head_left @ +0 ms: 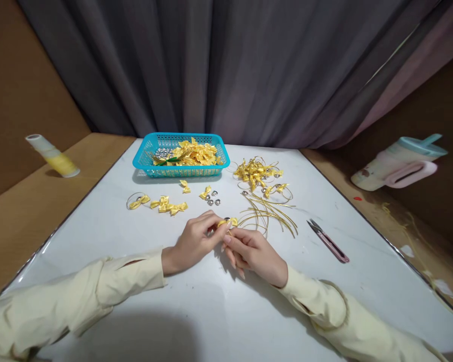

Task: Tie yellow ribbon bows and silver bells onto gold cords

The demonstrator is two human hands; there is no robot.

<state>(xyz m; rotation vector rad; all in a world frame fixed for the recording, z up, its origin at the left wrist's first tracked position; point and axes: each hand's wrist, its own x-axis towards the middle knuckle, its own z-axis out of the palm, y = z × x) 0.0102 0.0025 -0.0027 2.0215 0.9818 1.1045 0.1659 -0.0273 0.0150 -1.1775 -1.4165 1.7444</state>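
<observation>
Left hand [200, 236] pinching bow [233, 221] above counter [230, 322]

The left hand is clamping its fingertips on the bow, over the counter's middle. The right hand [256, 251] is resting its fingers against the left's fingertips, just below the bow; whether it is gripping anything, I cannot tell. Gold wires [275, 213] are lying just right of the hands, and snips [328, 241] are lying toward the right edge. Loose bows [162, 203] are sitting toward the left edge, silver beads [210, 202] between them and the wires. A basket [173, 172] is standing by the far left corner, holding more bows and beads. Wired bows [253, 173] are piling up near the far edge, right of the basket.
</observation>
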